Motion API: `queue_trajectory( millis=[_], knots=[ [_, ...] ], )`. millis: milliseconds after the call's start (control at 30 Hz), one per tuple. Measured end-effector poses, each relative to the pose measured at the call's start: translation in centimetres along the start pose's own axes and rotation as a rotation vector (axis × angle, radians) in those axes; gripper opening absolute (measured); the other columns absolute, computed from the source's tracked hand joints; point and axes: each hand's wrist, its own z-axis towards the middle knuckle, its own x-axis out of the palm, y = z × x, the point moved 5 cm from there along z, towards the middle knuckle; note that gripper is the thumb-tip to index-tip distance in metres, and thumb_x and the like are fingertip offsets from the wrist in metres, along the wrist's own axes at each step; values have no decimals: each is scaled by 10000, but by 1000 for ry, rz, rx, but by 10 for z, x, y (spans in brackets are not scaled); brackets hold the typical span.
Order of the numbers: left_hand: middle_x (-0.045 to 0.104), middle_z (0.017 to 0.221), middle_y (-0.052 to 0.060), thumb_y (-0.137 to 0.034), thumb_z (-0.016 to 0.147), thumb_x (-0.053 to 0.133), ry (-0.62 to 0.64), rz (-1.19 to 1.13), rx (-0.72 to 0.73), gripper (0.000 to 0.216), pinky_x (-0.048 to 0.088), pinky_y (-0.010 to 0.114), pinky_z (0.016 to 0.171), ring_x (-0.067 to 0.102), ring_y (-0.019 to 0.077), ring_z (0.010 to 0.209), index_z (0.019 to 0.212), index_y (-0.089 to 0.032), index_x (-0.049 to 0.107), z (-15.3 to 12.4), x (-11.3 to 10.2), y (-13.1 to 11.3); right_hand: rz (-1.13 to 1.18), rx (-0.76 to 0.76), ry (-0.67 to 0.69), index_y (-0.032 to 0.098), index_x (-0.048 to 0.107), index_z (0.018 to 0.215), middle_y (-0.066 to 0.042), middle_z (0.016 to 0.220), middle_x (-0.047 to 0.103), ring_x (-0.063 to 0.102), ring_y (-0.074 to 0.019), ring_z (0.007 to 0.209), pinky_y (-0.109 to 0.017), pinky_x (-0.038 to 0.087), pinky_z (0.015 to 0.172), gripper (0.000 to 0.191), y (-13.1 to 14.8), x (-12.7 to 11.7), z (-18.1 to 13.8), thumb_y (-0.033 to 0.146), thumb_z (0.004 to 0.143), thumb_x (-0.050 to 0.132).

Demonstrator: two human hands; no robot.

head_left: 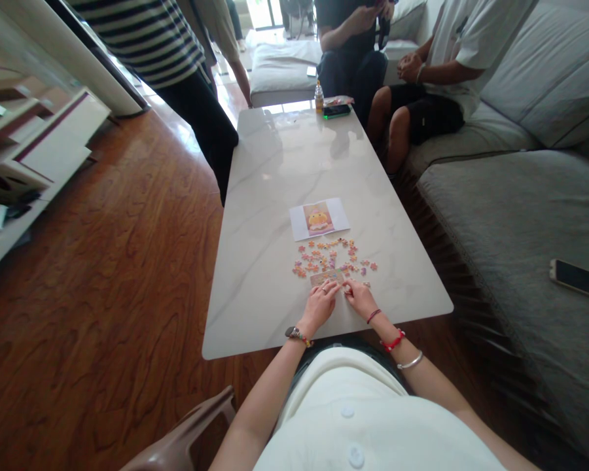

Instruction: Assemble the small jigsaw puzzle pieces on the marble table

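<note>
My left hand [322,303] lies with its fingers stretched over the lower edge of a small joined section of jigsaw puzzle [319,279]. Close by on the right, my right hand [360,299] has thumb and forefinger pinched together at the section's right end. A puzzle piece seems to be in that pinch, mostly covered by the fingers. Loose pink, orange and purple puzzle pieces [313,254] are scattered just beyond the hands. Behind them lies a paper sheet [298,222] printed with a yellow figure on pink.
All this rests on a white marble-patterned table [269,288]. At its far end stand a small bottle [319,98] and a dark phone-like device [336,111]. People stand at left and sit beyond. A grey sofa [515,216] runs along the right; a plastic stool [196,425] is at lower left.
</note>
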Motion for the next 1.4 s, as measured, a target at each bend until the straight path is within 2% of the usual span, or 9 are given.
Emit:
queue_trajectory(
  millis=[233, 367, 500, 800, 900, 1067, 1133, 1267, 1400],
  knots=[
    [419, 1258, 19, -115, 758, 389, 10, -9, 4, 445, 283, 339, 940, 290, 166, 1209, 1180, -258, 394, 0, 1, 0, 542, 312, -85, 159, 535, 788, -23, 690, 614, 603, -125, 552, -224, 472, 496, 113, -23, 13, -4, 211, 730, 452],
    [420, 1256, 20, -110, 754, 394, 10, -13, -1, 446, 279, 335, 945, 289, 164, 1210, 1176, -257, 400, 0, 2, 0, 405, 314, -85, 165, 547, 727, -3, 610, 614, 585, -116, 478, -214, 454, 474, 96, -22, 12, -3, 239, 711, 488],
    [428, 1250, 15, -116, 754, 400, -2, -16, -1, 443, 281, 333, 944, 292, 163, 1208, 1172, -260, 403, 0, 3, 1, 223, 242, -103, 165, 566, 663, -13, 566, 620, 586, -116, 493, -226, 454, 569, 99, -15, 5, 1, 209, 709, 490],
    [429, 1251, 25, -127, 765, 389, 18, -14, -10, 429, 275, 347, 949, 315, 169, 1196, 1173, -260, 405, 0, 2, 0, 424, 308, 6, 156, 566, 642, 3, 522, 603, 550, -102, 453, -178, 408, 411, 100, -19, 9, 7, 221, 684, 502],
    [431, 1250, 24, -128, 768, 384, 19, -14, -10, 426, 277, 345, 947, 316, 168, 1195, 1172, -260, 405, 0, -1, -1, 367, 287, -10, 158, 576, 615, 8, 491, 588, 534, -102, 433, -189, 405, 419, 117, -20, 7, 8, 230, 675, 506],
    [433, 1247, 23, -123, 767, 380, 13, -16, -15, 425, 271, 346, 952, 319, 165, 1193, 1170, -256, 404, -1, -2, -1, 217, 181, -91, 171, 581, 562, 15, 435, 557, 530, -110, 449, -225, 422, 530, 132, -14, 1, 9, 252, 654, 533],
    [427, 1252, 26, -120, 763, 387, 17, -21, -15, 428, 268, 342, 954, 316, 163, 1195, 1169, -253, 404, 0, -2, -1, 281, 195, -79, 170, 577, 573, 17, 430, 551, 519, -108, 429, -225, 416, 503, 126, -15, 3, 9, 264, 647, 540],
    [422, 1257, 22, -122, 761, 387, 24, -29, -18, 412, 275, 344, 948, 304, 165, 1202, 1151, -251, 419, 0, -1, 0, 586, 308, 9, 158, 558, 622, 22, 441, 550, 505, -100, 399, -204, 391, 409, 114, -24, 14, 7, 271, 611, 569],
    [431, 1250, 23, -127, 766, 380, 23, -29, -32, 409, 278, 346, 944, 302, 165, 1203, 1154, -250, 419, 0, 0, 1, 753, 322, 44, 142, 574, 748, 18, 511, 584, 507, -84, 423, -190, 401, 405, 217, -29, 18, 6, 281, 584, 599]
  ],
)
